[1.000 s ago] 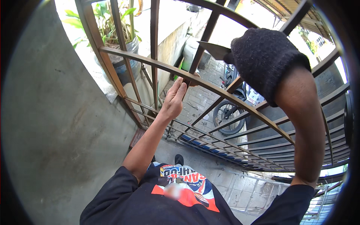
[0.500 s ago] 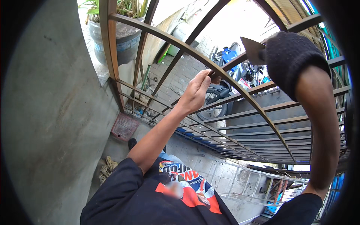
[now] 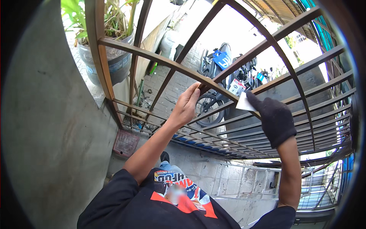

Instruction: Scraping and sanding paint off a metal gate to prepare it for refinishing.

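A brown metal grille (image 3: pixel 152 57) of crossing bars stretches in front of me. My bare left hand (image 3: pixel 185 106) is closed around one of its bars near a crossing, fingertips partly hidden behind the metal. On my right hand (image 3: pixel 273 120) is a dark knit glove, and it grips a putty knife (image 3: pixel 244 103) whose handle the fingers cover. The flat blade shines white and lies at the long rail, to the right of my left hand; whether it touches the metal I cannot tell.
Grey wall (image 3: pixel 57 114) rises close on the left. Beyond the bars stand a potted plant (image 3: pixel 108 63) and parked motorcycles (image 3: pixel 209 108). A ladder (image 3: pixel 255 183) lies low at the right, and a reddish square cover (image 3: pixel 126 143) sits on the floor by the wall.
My right hand has come down and leftward with the putty knife, its blade now bright instead of dark. The left hand keeps its hold on the bar while the view shifts slightly.
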Tool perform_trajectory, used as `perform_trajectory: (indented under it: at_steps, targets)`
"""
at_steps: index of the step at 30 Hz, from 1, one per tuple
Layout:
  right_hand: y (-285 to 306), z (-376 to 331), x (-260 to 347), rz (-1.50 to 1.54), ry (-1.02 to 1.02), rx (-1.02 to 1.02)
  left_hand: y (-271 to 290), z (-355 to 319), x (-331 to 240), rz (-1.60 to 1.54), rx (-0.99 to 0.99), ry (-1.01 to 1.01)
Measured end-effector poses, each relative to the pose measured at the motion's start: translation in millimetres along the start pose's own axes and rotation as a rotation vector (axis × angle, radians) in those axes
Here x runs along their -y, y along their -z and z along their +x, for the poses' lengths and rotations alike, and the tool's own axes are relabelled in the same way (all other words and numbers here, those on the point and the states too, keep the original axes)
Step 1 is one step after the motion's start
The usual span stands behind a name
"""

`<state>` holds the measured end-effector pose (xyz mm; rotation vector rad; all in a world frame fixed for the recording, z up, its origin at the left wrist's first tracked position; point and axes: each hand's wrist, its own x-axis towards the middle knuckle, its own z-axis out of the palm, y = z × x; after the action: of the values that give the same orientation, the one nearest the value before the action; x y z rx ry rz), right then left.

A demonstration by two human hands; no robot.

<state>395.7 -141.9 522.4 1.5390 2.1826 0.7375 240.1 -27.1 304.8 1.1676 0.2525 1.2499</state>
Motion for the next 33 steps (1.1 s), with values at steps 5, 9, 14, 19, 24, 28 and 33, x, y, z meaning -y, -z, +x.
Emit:
perform_trajectory:
  at_steps: [5, 9, 14, 19, 24, 28, 33]
  targets:
    - [-20.9, 11.5, 25.2, 0.139, -0.035, -0.149, -13.8, -4.2, -19.4, -0.089, -0.008, -0.073]
    - [-22.3, 18.4, 45.1, 0.091, -0.067, -0.307, -22.5, -6.1, -35.8, -0.471, -0.093, 0.02]
    - [-68.4, -44.1, 47.5, 0.664, -0.176, -0.262, -19.5, -4.8, -46.2, -0.733, -0.311, 0.116]
    - [-164.8, -100.1, 96.8, 1.085, -0.389, -0.262, -35.8, 4.4, -63.8, -0.64, -0.482, 0.131]
    - [-241.1, -131.0, 152.3, 1.298, -0.484, -0.057, -37.5, 8.1, -59.5, -0.507, -0.589, 0.094]
    - [-255.3, -142.1, 154.6, 1.435, -0.477, -0.044, -28.5, 34.8, -63.3, -0.573, -0.684, 0.052]
    - [-260.0, -144.3, 151.9, 1.397, -0.503, -0.067, -46.6, 5.2, -60.6, -0.519, -0.676, -0.02]
